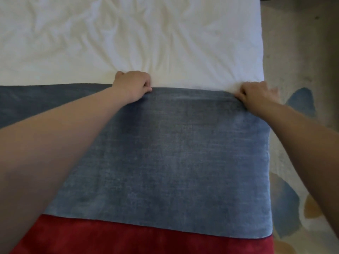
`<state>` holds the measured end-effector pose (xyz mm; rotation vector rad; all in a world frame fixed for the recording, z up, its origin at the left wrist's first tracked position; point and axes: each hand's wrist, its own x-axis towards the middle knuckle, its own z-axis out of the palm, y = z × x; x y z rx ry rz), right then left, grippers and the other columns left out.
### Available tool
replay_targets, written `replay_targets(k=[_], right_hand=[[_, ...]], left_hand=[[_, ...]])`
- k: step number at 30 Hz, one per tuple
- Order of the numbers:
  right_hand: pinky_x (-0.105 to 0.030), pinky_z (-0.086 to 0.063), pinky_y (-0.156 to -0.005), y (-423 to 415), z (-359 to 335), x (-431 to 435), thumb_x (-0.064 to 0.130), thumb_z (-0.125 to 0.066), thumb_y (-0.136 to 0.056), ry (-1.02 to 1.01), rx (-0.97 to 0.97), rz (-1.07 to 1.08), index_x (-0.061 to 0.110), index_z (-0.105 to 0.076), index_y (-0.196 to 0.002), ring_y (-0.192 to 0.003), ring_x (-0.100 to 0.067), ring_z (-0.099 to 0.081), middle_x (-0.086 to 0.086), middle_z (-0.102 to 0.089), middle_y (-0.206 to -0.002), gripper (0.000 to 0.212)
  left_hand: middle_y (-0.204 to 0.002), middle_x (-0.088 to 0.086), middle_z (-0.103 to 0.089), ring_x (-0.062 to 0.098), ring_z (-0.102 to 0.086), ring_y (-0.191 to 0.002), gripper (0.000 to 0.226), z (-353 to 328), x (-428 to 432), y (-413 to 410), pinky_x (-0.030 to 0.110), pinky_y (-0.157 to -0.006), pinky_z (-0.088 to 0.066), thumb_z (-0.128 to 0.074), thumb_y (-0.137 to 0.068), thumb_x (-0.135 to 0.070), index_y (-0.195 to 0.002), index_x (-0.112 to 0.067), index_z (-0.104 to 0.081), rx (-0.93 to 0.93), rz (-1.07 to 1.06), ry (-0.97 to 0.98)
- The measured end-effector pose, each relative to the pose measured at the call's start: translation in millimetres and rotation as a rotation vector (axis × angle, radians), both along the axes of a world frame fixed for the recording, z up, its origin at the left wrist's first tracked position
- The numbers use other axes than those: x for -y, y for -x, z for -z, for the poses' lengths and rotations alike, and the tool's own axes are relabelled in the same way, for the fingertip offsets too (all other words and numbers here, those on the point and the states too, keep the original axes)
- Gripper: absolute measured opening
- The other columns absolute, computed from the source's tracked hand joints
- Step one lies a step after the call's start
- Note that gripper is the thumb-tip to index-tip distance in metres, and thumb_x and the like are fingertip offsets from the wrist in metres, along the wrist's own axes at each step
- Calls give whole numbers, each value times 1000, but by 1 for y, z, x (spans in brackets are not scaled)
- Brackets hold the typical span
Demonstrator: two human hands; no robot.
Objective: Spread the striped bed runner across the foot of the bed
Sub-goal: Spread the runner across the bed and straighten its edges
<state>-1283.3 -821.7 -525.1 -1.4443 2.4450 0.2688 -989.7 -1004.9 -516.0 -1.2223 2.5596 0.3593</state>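
The bed runner [174, 153] lies across the white bed [128, 37], a wide grey-blue band with a red band along its near side. My left hand [132, 85] grips the runner's far edge near the middle, fingers curled over the fabric. At the bed's right side, my right hand [256, 93] pinches the same far edge at its corner. Between the two hands the far edge runs nearly straight. Left of my left hand the runner continues flat to the frame's edge.
The white duvet beyond the runner is wrinkled. To the right of the bed lies a pale carpet [300, 52] with blue and tan patches. The bed's right edge drops off just past my right hand.
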Motion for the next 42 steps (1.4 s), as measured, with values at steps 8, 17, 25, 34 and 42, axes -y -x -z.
replay_targets(k=[8,17,25,34,42], right_hand=[[-48,-39,-89,-43,-35,22,16,-59,-87,-98,-214,-33,6,-49,-115,-113,-34,-45,-16,-51,-117,31],[-47,-27,-106,-196,-57,43,27,-46,-93,213,-70,-199,14,-43,-136,-127,-31,-39,-11,-45,-137,45],[-48,-26,-110,-274,-64,15,39,-39,-96,150,-52,-110,20,-38,-140,-132,-27,-38,-7,-45,-139,48],[-42,-40,-98,-309,-62,-119,38,-46,-94,39,7,-72,20,-39,-141,-126,-26,-44,-5,-42,-141,50],[-42,-50,-78,-355,-66,-238,34,-60,-85,114,40,-198,12,-58,-119,-101,-32,-56,-11,-57,-113,40]], left_hand=[[-92,3,-62,26,-54,-82,24,-20,14,-30,38,-77,-36,-33,-98,-28,-94,-18,-55,-84,69,-3],[-127,17,-53,36,-50,-114,49,-40,3,-137,46,-93,-43,-35,-95,-41,-131,-9,-45,-238,5,216],[-152,16,-29,32,-25,-140,62,-37,-65,-161,46,-116,-19,-28,-94,-55,-142,-17,-35,-188,17,58],[-145,16,-39,31,-37,-133,52,-39,-182,-194,45,-112,-26,-39,-94,-48,-132,-14,-48,-280,108,0],[-120,2,-55,23,-52,-110,39,-41,-305,-258,38,-86,-47,-47,-88,-47,-110,-18,-60,-273,167,1]])
